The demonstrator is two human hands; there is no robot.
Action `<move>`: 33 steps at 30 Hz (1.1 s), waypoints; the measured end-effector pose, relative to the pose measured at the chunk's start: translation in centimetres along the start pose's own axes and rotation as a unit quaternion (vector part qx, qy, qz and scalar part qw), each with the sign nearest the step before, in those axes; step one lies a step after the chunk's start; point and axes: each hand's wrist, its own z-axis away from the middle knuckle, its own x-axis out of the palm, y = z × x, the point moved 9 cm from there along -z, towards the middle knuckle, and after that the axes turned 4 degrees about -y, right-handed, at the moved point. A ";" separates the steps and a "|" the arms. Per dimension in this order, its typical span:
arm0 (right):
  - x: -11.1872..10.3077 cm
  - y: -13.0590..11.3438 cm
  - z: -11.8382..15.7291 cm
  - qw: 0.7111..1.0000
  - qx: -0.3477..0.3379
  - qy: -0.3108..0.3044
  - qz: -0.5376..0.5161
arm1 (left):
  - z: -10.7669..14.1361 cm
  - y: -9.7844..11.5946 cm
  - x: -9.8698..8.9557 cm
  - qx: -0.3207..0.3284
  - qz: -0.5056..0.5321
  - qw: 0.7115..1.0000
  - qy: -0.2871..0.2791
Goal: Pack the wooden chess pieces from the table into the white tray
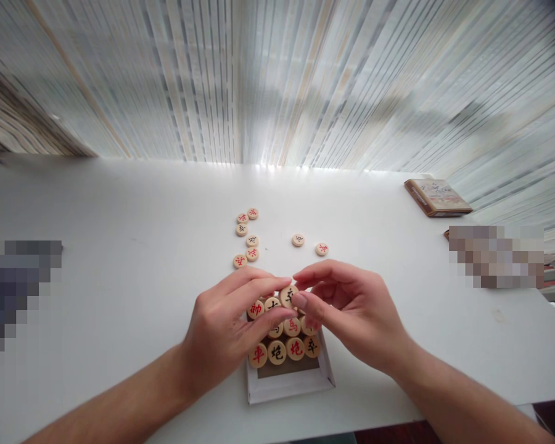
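Between my two hands is a round wooden Chinese chess piece point(287, 297) with a black character, tilted toward me above a white box tray point(284, 385). My left hand point(234, 314) pinches it from the left, fingers above and thumb below. From the right, the thumb and fingers of my right hand point(351, 308) close on its edge. Beneath them, several pieces lie in rows in the tray, among them a red-marked piece point(258, 356) at the front left and a black-marked piece point(311, 346) at the front right. My fingers hide part of the rows behind.
Beyond my hands, loose pieces are scattered on the white table point(143, 345): a cluster with a red-marked piece point(252, 253), a black-marked piece point(298, 240) and another red-marked piece point(322, 249). A flat box point(438, 197) lies at the back right. A striped curtain point(259, 80) hangs behind.
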 end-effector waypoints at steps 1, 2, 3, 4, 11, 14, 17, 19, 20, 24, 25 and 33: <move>-0.2 -0.6 0.1 0.999 -0.033 0.008 0.031 | 0.1 0.0 0.0 0.004 -0.008 1.000 0.000; -0.1 -1.2 0.1 0.997 -0.060 0.008 0.057 | 0.1 -0.1 0.0 0.010 -0.016 1.000 0.001; 0.0 -1.5 0.2 0.994 -0.079 0.003 0.078 | 0.2 0.0 0.0 0.017 -0.023 1.000 0.001; 0.1 -1.7 0.2 0.992 -0.088 -0.002 0.092 | 0.3 0.0 0.1 0.025 -0.030 0.999 0.002; 0.1 -1.1 0.0 0.990 -0.057 0.003 0.128 | 0.7 0.9 0.3 0.072 -0.072 0.995 -0.015; 0.4 -1.4 0.1 0.984 -0.065 0.011 0.163 | 0.7 1.2 0.2 0.080 -0.089 0.993 -0.014; 0.7 -2.1 0.3 0.972 -0.101 0.024 0.210 | 0.7 1.2 0.2 0.083 -0.099 0.991 -0.017; 0.9 -2.4 0.4 0.963 -0.117 0.031 0.239 | 0.7 1.0 0.3 0.080 -0.093 0.992 -0.017; 1.0 -2.4 0.3 0.961 -0.117 0.034 0.249 | 0.7 0.9 0.3 0.077 -0.088 0.993 -0.016; 0.6 -2.7 0.4 0.956 -0.104 0.040 0.270 | 0.5 0.7 0.2 0.072 -0.072 0.995 -0.006; 0.4 -3.0 0.6 0.954 -0.104 0.044 0.279 | 0.4 0.7 0.1 0.071 -0.071 0.995 -0.003; -0.5 -2.8 5.2 0.908 -0.107 0.076 0.398 | -0.1 0.1 -0.2 0.044 -0.071 0.997 0.006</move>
